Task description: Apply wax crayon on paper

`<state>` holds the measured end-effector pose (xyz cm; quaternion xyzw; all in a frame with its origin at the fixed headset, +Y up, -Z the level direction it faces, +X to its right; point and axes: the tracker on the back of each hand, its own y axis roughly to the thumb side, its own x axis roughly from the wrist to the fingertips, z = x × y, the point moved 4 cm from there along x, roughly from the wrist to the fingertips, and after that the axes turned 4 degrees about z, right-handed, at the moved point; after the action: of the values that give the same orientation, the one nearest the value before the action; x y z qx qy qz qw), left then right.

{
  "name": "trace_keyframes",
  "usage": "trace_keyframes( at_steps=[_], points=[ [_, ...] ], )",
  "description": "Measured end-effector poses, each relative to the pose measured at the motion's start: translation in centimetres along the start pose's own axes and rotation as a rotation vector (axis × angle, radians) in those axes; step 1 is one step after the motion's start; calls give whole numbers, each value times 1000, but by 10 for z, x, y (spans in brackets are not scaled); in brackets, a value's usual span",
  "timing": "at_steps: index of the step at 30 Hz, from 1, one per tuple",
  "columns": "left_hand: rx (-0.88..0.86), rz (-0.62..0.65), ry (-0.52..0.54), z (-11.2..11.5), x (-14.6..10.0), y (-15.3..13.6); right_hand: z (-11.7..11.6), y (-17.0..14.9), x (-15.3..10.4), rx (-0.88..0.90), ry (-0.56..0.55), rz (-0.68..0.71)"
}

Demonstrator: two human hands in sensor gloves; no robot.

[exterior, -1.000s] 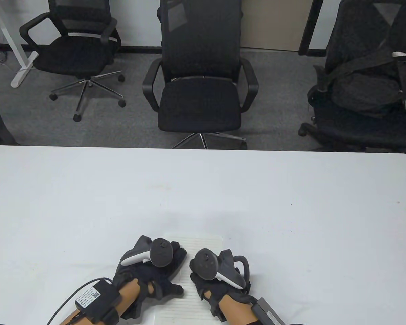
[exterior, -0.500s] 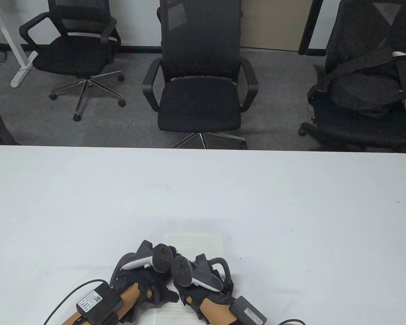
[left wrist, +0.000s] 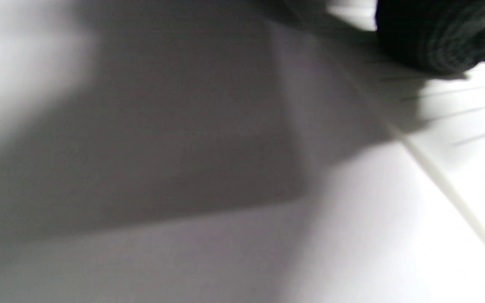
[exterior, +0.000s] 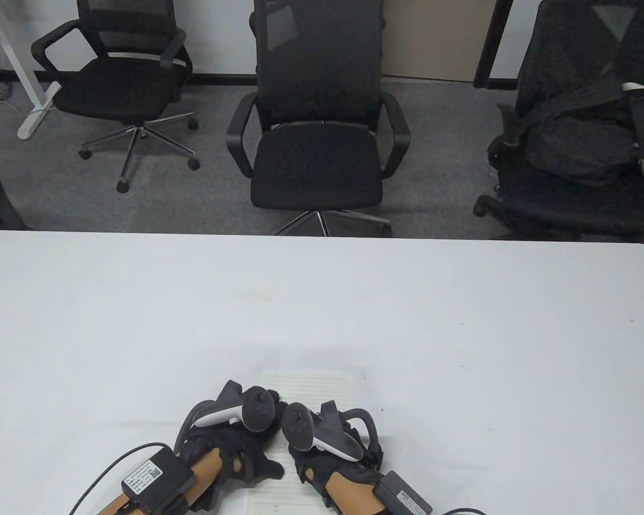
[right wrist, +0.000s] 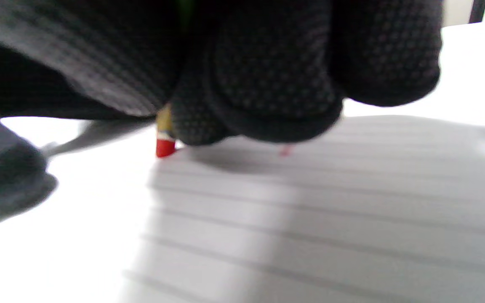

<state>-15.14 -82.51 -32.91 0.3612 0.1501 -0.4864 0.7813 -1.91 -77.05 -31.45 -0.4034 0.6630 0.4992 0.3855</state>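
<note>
A sheet of lined paper (exterior: 316,387) lies on the white table (exterior: 461,322) at the near edge. My left hand (exterior: 236,445) rests on the paper's left side, thumb spread; in the left wrist view one gloved fingertip (left wrist: 432,38) touches the lined paper (left wrist: 474,122). My right hand (exterior: 324,461) is just right of it, over the paper. In the right wrist view its fingers (right wrist: 267,84) grip a red crayon (right wrist: 165,146), tip at the paper (right wrist: 310,219). A faint red mark (right wrist: 284,151) shows on the sheet.
Three black office chairs stand beyond the table's far edge, one in the middle (exterior: 316,134). Trackers sit on the backs of both hands (exterior: 247,410). Cables and small boxes hang at both wrists (exterior: 153,477).
My right hand moved left until it sat close beside my left hand, then eased slightly back to the right. My left hand drew slightly back toward the near edge and stayed on the paper.
</note>
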Motion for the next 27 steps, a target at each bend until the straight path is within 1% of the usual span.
trace_keyframes(
  at_steps=[7, 10, 16, 19, 21, 24, 27],
  points=[
    [-1, -1, -1, 0, 0, 0, 4, -32, -9, 7, 43, -93],
    [-2, -1, -1, 0, 0, 0, 4, -37, -10, 16, 56, -112],
    [-18, 9, -11, -1, 1, -1, 6, -37, -9, 15, 63, -108],
    [-79, 46, 7, -5, -1, -1, 16, -41, -10, 98, 9, -81],
    [-82, 57, 29, -10, -3, 0, 23, -40, -9, 125, -38, -74],
    [-59, 50, 35, -12, -2, -1, 25, -32, -3, 108, -67, -58],
    [-39, 27, 13, -7, 5, -5, 25, -23, 6, 87, -85, -45]
  ],
)
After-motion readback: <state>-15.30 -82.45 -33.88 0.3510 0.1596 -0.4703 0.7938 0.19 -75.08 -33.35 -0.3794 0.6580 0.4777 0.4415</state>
